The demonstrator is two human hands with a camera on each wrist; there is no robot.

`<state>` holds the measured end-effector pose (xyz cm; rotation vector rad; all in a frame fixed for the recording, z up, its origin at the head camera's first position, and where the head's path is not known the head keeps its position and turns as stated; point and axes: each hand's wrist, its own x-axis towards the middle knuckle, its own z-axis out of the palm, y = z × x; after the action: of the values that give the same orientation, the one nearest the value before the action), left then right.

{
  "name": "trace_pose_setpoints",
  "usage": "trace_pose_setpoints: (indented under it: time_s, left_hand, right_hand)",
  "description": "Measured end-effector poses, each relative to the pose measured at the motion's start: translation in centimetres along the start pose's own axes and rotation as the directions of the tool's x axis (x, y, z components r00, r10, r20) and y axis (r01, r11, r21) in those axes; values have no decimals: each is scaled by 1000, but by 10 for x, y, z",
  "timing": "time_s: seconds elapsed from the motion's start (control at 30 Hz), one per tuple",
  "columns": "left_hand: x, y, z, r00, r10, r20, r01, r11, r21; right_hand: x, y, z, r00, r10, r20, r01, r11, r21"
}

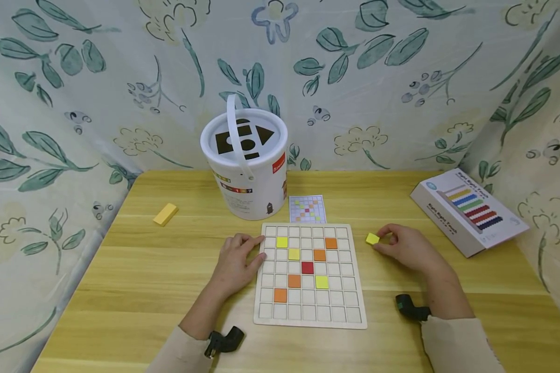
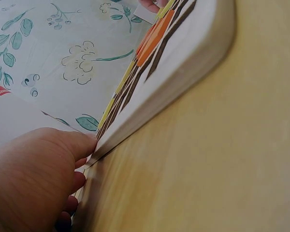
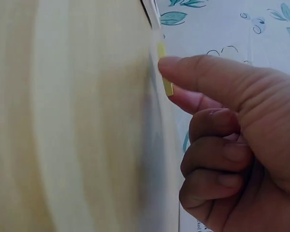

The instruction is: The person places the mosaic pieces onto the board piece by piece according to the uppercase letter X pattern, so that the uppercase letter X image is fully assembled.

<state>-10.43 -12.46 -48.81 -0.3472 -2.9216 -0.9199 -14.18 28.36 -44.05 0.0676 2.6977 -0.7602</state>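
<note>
A square board [image 1: 340, 298] with a grid of recessed cells lies flat on the table. Yellow, orange and red square tiles sit in several cells, with a red tile [image 1: 307, 268] at the centre. My left hand [image 1: 233, 265] rests at the board's left edge, its thumb and index fingertip touching the rim. Right of the board, my right hand [image 1: 403, 247] pinches a small yellow square tile [image 1: 372, 239] between thumb and index finger. In the right wrist view, that yellow tile [image 3: 168, 87] is seen nearly edge-on, and the other fingers are curled in.
A white bucket [image 1: 256, 191] with shaped holes in its lid stands behind the board. Next to it, a printed pattern card [image 1: 307, 207] lies partly under the board's far edge. A toy box [image 1: 448, 217] is at the right, an orange-yellow block [image 1: 165, 214] at the left.
</note>
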Motion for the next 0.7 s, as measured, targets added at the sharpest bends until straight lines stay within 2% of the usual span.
trace_pose_setpoints:
  time_s: [0.2,0.4,0.5,0.7]
  left_hand:
    - [0,1,-1,1000,8,-5,-8,1000,1]
    - [0,1,-1,1000,13,-9,-13,1000,6]
    - [0,1,-1,1000,16,-10,-16,1000,7]
    - [0,1,-1,1000,23,-15,-23,1000,9]
  right_hand:
    - [-9,-16,-3,996,-82,27,81,996,26]
    - [-23,-40,2,980,-164,110,160,986,41]
    - [-28,-51,6,966,-192,173,184,981,65]
    - [-33,-64,20,919,-265,292,256,964,68]
